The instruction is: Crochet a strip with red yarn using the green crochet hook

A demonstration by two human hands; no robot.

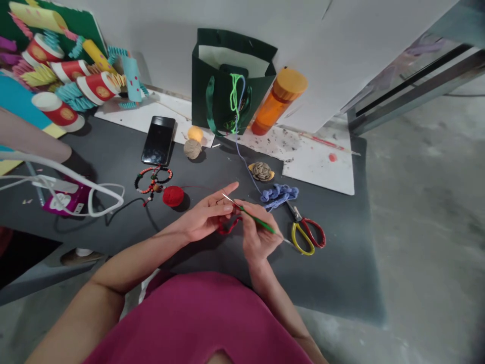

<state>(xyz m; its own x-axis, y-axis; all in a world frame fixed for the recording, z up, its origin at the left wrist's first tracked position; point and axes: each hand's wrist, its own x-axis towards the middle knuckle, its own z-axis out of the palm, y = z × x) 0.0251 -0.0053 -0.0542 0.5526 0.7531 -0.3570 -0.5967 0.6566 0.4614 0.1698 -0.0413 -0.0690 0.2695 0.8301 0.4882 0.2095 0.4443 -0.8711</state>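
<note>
My right hand (pixel 261 232) grips a crochet hook (pixel 261 222) with a green handle, its metal tip pointing up and left past my left fingers. A small red crocheted strand (pixel 227 228) hangs between the hands, pinched by my left hand (pixel 206 215), whose index finger is stretched out. From that finger a thin red thread runs left to a red yarn ball (pixel 173 196) on the table. Just right of my right hand lie scissors (pixel 307 235) with one yellow and one red handle, beside a blue crocheted piece (pixel 279 195). My fingers partly hide the red work.
Behind stand a dark green paper bag (pixel 202 96) with yarn hanging out and an orange bottle (pixel 271 108). A phone (pixel 159 140), beaded bracelets (pixel 142 182), small yarn balls (pixel 192 148) and a crocheted flower (pixel 261 172) lie around. White cables (pixel 102 187) cross the left side.
</note>
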